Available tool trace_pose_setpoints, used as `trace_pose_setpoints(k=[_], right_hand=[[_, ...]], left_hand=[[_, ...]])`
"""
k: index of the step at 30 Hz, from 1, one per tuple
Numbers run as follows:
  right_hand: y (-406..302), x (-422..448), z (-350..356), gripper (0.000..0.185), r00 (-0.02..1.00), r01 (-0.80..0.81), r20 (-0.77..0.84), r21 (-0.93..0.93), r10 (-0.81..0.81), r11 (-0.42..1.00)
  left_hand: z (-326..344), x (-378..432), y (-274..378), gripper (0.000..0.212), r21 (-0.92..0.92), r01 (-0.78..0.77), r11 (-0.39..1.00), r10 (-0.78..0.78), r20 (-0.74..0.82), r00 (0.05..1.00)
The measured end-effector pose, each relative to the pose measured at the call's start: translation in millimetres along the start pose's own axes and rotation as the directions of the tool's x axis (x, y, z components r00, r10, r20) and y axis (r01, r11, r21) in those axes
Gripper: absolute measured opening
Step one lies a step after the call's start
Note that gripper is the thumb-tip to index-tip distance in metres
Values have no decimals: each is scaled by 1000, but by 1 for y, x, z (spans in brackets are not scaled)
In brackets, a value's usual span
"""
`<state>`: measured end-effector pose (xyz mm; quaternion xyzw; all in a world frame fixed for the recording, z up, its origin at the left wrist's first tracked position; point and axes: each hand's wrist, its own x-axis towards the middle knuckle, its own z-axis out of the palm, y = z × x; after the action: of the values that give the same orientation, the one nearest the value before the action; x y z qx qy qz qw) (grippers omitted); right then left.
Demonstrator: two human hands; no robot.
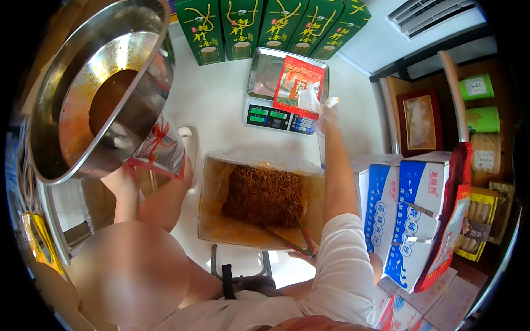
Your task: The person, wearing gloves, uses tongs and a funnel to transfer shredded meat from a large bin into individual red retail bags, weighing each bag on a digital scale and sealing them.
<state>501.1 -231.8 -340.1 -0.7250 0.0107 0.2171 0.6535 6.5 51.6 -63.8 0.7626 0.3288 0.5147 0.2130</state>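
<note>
My left hand grips the lower edge of a silver-and-red food pouch. A large tilted stainless-steel funnel-like basin, streaked with orange oil, stands over the pouch. My right hand, covered in thin plastic, closes on the lower right edge of a red printed pouch; white crumpled material hides its fingers. That pouch lies across the steel pan of a digital scale. Before me, a plastic-lined carton holds a block of brown shredded food. Metal tongs lean in its near right corner.
Several green gift boxes with rope handles line the back. Blue-and-white cartons and a red bag crowd my right. Beyond them, shelves hold green canisters. A white slipper lies left of the carton. A blurred patch hides the lower left.
</note>
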Motion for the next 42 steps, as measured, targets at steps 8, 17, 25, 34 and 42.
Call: trace_pose_setpoints(k=[8,17,25,34,42], right_hand=[[-89,-109,-69,44,1000,14,25,-268,-8,963],[-147,-357,-122,29,923,327,361,-556,-132,764],[-122,-490,-98,32,761,648,648,-761,30,1],[-125,-477,-47,18,824,564,485,-741,292,-363],[-84,-421,10,14,806,442,241,-853,541,-278]], left_hand=[[10,-3,47,21,-612,388,690,-359,176,916],[15,-21,98,24,-788,253,561,-222,151,963],[-11,-45,126,20,-781,205,589,-132,157,979],[-29,-40,128,26,-751,182,635,-116,140,983],[-21,-30,124,27,-765,150,627,-112,102,988]])
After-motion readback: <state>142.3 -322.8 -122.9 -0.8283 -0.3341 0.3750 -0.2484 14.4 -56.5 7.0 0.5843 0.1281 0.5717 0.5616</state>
